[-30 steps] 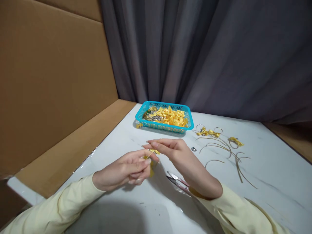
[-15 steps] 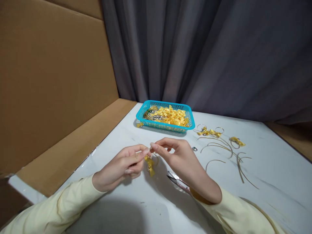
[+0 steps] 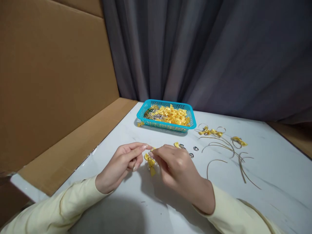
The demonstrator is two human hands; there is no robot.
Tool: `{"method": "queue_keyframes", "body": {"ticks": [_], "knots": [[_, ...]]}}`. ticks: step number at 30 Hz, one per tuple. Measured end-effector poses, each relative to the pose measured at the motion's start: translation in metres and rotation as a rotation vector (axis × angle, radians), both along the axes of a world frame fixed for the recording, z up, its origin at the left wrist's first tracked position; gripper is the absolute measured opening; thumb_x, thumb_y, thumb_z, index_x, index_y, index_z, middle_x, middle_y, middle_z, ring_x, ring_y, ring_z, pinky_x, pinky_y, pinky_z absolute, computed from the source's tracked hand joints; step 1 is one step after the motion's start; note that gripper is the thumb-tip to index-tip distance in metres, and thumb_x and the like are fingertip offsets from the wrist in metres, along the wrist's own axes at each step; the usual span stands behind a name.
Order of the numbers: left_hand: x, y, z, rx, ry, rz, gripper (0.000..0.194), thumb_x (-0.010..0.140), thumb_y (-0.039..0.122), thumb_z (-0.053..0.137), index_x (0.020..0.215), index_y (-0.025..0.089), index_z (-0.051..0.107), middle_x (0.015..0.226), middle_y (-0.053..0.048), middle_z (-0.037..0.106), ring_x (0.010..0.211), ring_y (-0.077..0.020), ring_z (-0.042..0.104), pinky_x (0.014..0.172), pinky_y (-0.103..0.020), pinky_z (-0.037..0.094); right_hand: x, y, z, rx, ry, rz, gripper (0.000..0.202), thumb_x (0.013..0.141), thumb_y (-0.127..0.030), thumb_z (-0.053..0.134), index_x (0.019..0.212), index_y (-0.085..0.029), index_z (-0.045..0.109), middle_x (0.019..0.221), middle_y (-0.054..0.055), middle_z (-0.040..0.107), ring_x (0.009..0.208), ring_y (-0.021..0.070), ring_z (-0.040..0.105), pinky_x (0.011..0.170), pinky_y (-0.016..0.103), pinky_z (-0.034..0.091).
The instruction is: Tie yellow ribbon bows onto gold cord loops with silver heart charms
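Observation:
My left hand is closed in a pinch, thumb against forefinger, on what looks like the gold cord of a small yellow bow. From the right, my right hand is bent over the same spot. Its thumb and fingertips are pressed together at the top of the bow and meet the left fingertips. The bow hangs just below the fingers, and the fingers cover most of its cord. Behind the right hand lie another bit of yellow ribbon and several small silver pieces.
A blue mesh basket at the back holds yellow bows, silver pieces and gold cords. To the right lie finished-looking bows with cord rings and loose curved cords. Cardboard stands at left; a grey curtain hangs behind.
My right hand has turned over and dropped slightly, curling in over the bow. Ribbon and silver pieces behind it now show, while the scissors seen earlier beneath it are hidden.

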State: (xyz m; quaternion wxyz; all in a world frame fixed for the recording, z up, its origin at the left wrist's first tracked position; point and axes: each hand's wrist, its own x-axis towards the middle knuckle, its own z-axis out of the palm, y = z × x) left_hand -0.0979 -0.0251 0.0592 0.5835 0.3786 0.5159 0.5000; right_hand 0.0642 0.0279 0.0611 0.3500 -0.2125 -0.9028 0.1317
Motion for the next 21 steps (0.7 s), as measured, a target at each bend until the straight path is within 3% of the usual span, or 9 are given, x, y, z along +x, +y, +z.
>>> {"method": "queue_keyframes", "body": {"ticks": [2,5,7,9,14,21], "knots": [[-0.001,0.000,0.000,0.002,0.038,-0.017,0.028,0.083,0.039,0.058,0.092,0.013,0.065,0.042,0.008,0.036,0.042,-0.0057,0.016,0.042,-0.022,0.012,0.005,0.003,0.011,0.046,-0.051,-0.036,0.025,0.087,-0.013,0.037,0.071,-0.014,0.057,0.059,0.004,0.055,0.053,0.0129,0.046,0.049,0.026,0.029],[-0.002,0.000,0.002,-0.012,0.038,-0.033,0.027,0.083,0.040,0.058,0.089,0.014,0.065,0.041,0.008,0.035,0.042,-0.0059,0.016,0.042,-0.022,0.012,0.011,0.008,0.024,0.270,-0.171,-0.150,0.018,0.088,-0.018,0.044,0.096,-0.011,0.059,0.080,0.009,0.063,0.070,0.0187,0.054,0.050,0.027,0.030],[-0.001,0.001,0.002,-0.030,0.009,-0.046,0.026,0.083,0.039,0.058,0.087,0.014,0.065,0.040,0.009,0.035,0.041,-0.0057,0.016,0.041,-0.021,0.012,0.012,0.010,0.026,0.393,-0.256,-0.195,0.026,0.087,-0.020,0.049,0.110,-0.010,0.056,0.092,0.011,0.063,0.077,0.0214,0.054,0.049,0.028,0.028],[0.000,0.000,0.002,-0.043,-0.025,-0.063,0.025,0.083,0.038,0.059,0.086,0.015,0.065,0.040,0.009,0.036,0.040,-0.0055,0.016,0.041,-0.021,0.012,0.010,0.012,0.021,0.407,-0.308,-0.189,0.025,0.088,-0.022,0.050,0.109,-0.011,0.056,0.090,0.010,0.063,0.075,0.0209,0.053,0.048,0.029,0.025],[0.001,-0.001,0.000,-0.062,-0.079,-0.096,0.024,0.082,0.037,0.059,0.084,0.014,0.064,0.038,0.009,0.035,0.039,-0.0048,0.016,0.039,-0.019,0.013,0.001,0.015,-0.001,0.219,-0.271,-0.096,0.019,0.087,-0.014,0.047,0.077,-0.013,0.063,0.068,0.005,0.061,0.062,0.0164,0.051,0.049,0.028,0.023],[0.003,0.002,-0.003,-0.081,-0.166,-0.057,0.023,0.081,0.033,0.062,0.069,0.014,0.059,0.037,0.011,0.027,0.038,-0.0041,0.011,0.038,-0.019,0.012,-0.006,0.011,-0.013,-0.122,-0.041,-0.017,0.029,0.083,-0.013,0.049,0.054,-0.013,0.054,0.049,0.000,0.052,0.044,0.0074,0.037,0.047,0.022,0.022]]}}
